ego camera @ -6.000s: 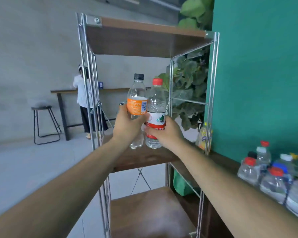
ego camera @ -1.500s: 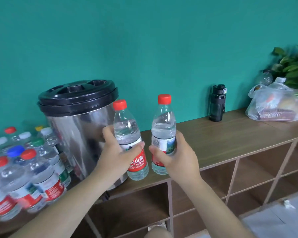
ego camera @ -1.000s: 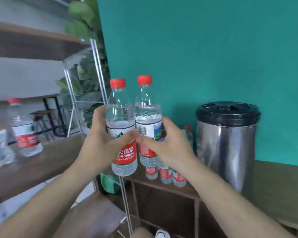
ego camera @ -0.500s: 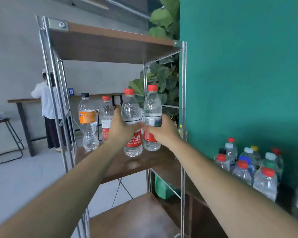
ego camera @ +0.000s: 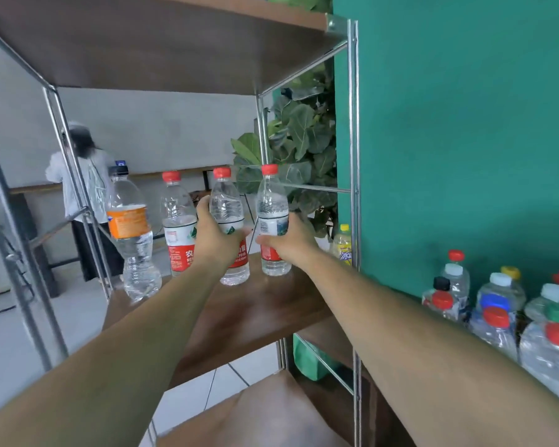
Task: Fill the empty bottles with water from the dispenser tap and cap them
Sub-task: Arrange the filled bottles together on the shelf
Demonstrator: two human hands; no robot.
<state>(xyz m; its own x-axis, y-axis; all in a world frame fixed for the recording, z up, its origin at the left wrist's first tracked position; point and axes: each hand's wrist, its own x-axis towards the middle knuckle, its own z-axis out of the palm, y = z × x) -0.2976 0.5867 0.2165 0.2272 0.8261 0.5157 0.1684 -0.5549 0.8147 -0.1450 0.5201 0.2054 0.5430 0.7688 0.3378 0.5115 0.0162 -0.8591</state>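
My left hand (ego camera: 216,240) grips a red-capped, red-labelled water bottle (ego camera: 226,204). My right hand (ego camera: 290,243) grips a second red-capped bottle (ego camera: 271,204) just to its right. Both bottles stand upright with their bases on or just above the wooden middle shelf (ego camera: 259,314) of a metal rack. To their left on that shelf stand another red-capped bottle (ego camera: 178,227) and a black-capped bottle with an orange label (ego camera: 130,233). The dispenser is out of view.
A cluster of several capped bottles (ego camera: 504,311) fills the counter at the lower right, against the teal wall. A yellow-capped bottle (ego camera: 343,245) sits behind the rack's steel post (ego camera: 355,195). The top shelf (ego camera: 162,37) hangs overhead. A person (ego camera: 84,195) stands at a far table.
I turned from the dispenser counter to the rack carrying both bottles. Since half a second ago my hands have moved the two bottles further in and down to the shelf.
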